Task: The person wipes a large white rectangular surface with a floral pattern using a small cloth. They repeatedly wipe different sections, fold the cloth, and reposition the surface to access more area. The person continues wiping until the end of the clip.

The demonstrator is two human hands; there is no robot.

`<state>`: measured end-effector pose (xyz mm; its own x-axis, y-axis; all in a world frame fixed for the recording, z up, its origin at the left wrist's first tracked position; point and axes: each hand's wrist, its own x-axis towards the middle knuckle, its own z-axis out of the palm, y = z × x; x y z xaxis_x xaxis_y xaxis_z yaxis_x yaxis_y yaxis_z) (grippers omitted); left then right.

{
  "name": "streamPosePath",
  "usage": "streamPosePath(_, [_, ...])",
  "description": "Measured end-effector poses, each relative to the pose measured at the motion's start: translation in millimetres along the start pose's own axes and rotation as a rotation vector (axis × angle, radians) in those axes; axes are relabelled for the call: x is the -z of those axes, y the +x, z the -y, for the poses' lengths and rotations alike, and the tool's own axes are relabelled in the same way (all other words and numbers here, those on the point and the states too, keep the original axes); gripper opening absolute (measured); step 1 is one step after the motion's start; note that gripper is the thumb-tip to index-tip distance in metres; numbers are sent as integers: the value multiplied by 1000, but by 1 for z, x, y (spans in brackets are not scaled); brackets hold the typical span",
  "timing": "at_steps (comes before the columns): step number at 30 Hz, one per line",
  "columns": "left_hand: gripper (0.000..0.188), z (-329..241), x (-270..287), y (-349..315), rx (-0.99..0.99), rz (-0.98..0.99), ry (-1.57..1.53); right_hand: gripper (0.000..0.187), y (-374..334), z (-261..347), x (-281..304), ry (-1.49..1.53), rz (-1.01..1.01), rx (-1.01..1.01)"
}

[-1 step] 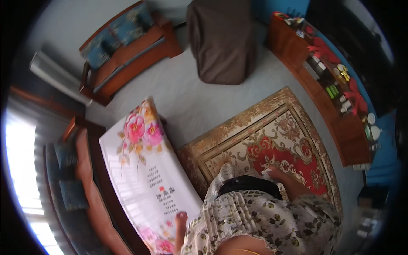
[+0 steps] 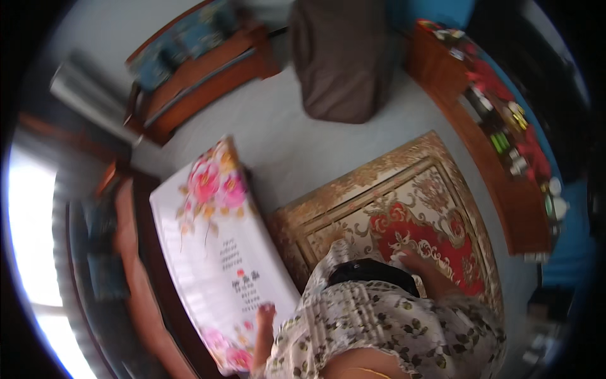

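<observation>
My left hand (image 2: 266, 313) hangs over the near right side of a long table under a white cloth (image 2: 202, 265) printed with pink flowers and dark writing. Its fingers look curled, but blur hides whether anything is in them; I cannot tell if it touches the cloth. In front of my right hip, my right hand (image 2: 411, 260) is over the patterned rug (image 2: 353, 215). Something small and white shows at its fingertips, too blurred to name or to separate from the rug's pattern. A black waist bag or band (image 2: 369, 271) crosses my floral clothing.
Left of the table stands a long wooden sofa (image 2: 136, 265) with dark blue cushions. A wooden bench (image 2: 202, 69) and a brown-covered bulky object (image 2: 341, 69) stand at the far side. A wooden cabinet (image 2: 467, 132) holding many small items curves along the right.
My left hand has moved slightly forward over the cloth. My right hand stays nearly in place, and the whole view has shifted a little.
</observation>
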<state>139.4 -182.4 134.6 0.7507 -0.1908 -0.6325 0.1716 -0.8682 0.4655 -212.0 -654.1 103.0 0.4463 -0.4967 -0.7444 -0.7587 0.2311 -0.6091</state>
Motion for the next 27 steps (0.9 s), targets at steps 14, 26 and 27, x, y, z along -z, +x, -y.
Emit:
streamPosePath(14, [41,22,2,17,100,17,-173,33,0,-29,-4,-768,-96,394])
streamPosePath(26, [37,28,9,21,328,-86,-294,36,11,172,-39,-423,24,99])
streamPosePath(27, [37,24,6,31,322,-80,-310,32,26,146,-31,-290,83,140])
